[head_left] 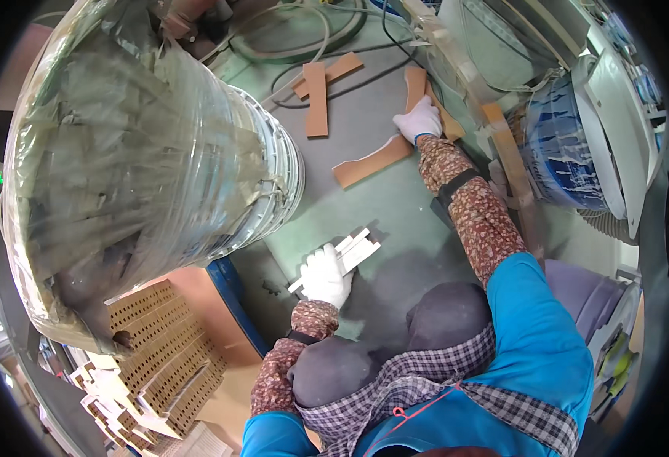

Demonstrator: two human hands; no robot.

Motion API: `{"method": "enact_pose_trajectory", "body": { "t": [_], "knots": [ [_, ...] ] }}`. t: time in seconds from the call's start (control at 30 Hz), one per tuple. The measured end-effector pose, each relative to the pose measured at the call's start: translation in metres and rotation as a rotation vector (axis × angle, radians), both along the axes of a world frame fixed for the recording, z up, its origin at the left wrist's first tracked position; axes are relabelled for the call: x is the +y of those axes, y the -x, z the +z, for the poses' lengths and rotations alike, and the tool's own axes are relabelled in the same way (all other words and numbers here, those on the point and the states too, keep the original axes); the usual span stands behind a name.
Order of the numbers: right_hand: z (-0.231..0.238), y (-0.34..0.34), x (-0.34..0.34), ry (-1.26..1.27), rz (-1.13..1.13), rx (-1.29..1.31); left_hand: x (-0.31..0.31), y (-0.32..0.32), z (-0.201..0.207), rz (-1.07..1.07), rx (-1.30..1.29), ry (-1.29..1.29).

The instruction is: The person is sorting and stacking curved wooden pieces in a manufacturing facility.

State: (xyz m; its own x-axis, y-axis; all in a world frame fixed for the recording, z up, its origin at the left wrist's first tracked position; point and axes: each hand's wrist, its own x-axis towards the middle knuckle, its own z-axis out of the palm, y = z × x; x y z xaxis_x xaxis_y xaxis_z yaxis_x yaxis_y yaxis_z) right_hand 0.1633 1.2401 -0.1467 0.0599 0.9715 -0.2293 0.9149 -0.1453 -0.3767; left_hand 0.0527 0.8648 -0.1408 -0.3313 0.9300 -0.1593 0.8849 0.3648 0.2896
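A bundle of narrow white strips is in my left hand, which wears a white glove and has its fingers wrapped round it. Farther off to the right, my white-gloved right hand reaches in among curved brown boards, its thumb spread away from the fingers. One curved brown board runs to the left from beside its wrist. Another curved board lies just beyond the fingers, and a third brown board shows at their right side. The fingertips are partly hidden.
A large plastic-wrapped drum stands at the left. Two straight brown boards cross near a dark cable and a coiled hose. Perforated tan blocks are stacked lower left. A blue wrapped bundle stands at the right.
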Motion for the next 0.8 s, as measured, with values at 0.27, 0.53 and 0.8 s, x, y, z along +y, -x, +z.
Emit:
{"method": "enact_pose_trajectory", "body": {
  "t": [0.27, 0.53, 0.8],
  "knots": [
    [-0.009, -0.028, -0.023, 0.065, 0.206, 0.513, -0.007, 0.002, -0.004, -0.023, 0.024, -0.069],
    [0.032, -0.03, -0.076, 0.137, 0.974, 0.357, 0.002, 0.002, -0.002, 0.009, -0.002, 0.086],
    [0.082, -0.018, -0.082, 0.374, 1.08, 0.061, -0.009, 0.003, -0.007, -0.039, 0.037, -0.048]
  ]
}}
